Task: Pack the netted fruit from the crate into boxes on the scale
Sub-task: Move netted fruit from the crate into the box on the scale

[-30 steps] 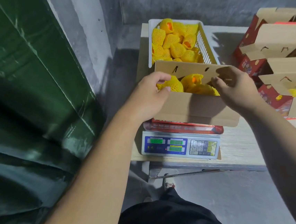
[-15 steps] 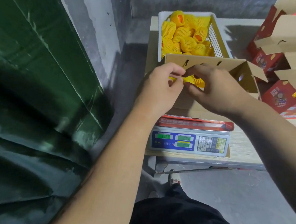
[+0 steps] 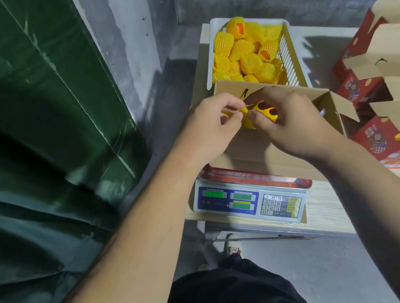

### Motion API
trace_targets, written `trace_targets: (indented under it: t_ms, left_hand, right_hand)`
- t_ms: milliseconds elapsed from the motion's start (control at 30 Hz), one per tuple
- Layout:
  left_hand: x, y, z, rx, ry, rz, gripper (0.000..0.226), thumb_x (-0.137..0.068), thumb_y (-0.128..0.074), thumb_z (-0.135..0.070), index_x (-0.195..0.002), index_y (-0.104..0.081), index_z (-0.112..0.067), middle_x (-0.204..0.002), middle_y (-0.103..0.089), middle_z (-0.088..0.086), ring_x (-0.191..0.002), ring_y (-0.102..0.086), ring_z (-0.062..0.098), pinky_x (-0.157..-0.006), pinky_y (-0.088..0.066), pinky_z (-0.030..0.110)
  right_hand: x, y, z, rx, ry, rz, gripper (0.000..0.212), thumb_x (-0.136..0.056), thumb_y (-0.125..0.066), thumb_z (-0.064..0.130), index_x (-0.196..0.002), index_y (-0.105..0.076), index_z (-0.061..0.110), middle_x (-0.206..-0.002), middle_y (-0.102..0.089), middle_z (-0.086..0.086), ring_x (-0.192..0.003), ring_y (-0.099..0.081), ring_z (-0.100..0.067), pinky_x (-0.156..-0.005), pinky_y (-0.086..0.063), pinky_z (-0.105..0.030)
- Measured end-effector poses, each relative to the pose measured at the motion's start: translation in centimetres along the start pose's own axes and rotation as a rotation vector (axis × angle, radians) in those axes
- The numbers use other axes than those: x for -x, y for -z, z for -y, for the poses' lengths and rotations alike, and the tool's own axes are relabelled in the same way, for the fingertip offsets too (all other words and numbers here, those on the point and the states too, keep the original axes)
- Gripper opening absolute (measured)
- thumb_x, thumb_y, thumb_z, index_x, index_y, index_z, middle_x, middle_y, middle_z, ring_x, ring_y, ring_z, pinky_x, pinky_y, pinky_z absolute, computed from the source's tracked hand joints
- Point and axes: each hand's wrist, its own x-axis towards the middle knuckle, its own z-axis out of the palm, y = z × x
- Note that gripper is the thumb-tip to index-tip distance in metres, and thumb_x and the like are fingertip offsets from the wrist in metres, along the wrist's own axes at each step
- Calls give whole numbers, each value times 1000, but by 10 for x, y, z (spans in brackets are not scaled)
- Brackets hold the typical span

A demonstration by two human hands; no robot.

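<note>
A white plastic crate (image 3: 292, 52) at the back of the table holds several fruit in yellow foam netting (image 3: 249, 52). In front of it an open cardboard box (image 3: 267, 155) stands on the electronic scale (image 3: 249, 202). Over the box, my left hand (image 3: 211, 125) pinches one end of a yellow foam net (image 3: 262, 112). My right hand (image 3: 292, 123) grips the same net from the other side. Both hands hide most of the box's inside, so its fruit cannot be seen.
Red printed cartons (image 3: 385, 142) with raised cardboard flaps are stacked at the right of the wooden table (image 3: 327, 210). A green tarpaulin (image 3: 43, 121) covers the left side. Grey concrete wall behind, concrete floor below, my shoe (image 3: 232, 247) under the table edge.
A second ago my hands were apart on fruit in the box; they came together at the box's left half and now both hold one yellow net, stretching it a little.
</note>
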Motion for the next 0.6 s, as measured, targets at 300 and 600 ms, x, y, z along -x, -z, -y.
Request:
trace_targets:
  t_ms: [300, 600]
  left_hand:
    - [-93, -18, 3, -151, 72, 71, 22, -103, -60, -29, -123, -70, -30, -114, -70, -17, -105, -65, -1, -87, -53, 19]
    - [-194, -51, 25, -546, 245, 33, 11, -102, -54, -37, -106, -65, -37, -107, -71, -14, -101, -67, 17, -82, -59, 43]
  right_hand:
    - [-73, 9, -72, -58, -4, 22, 26, -99, -62, 27, -122, -69, 19, -116, -70, -2, -103, -65, -21, -88, -52, -40]
    - [-208, -25, -197, 98, -297, 449, 62, -99, -62, 36, -153, -39, 20, -136, -62, -14, -124, -60, -36, -99, -51, -45]
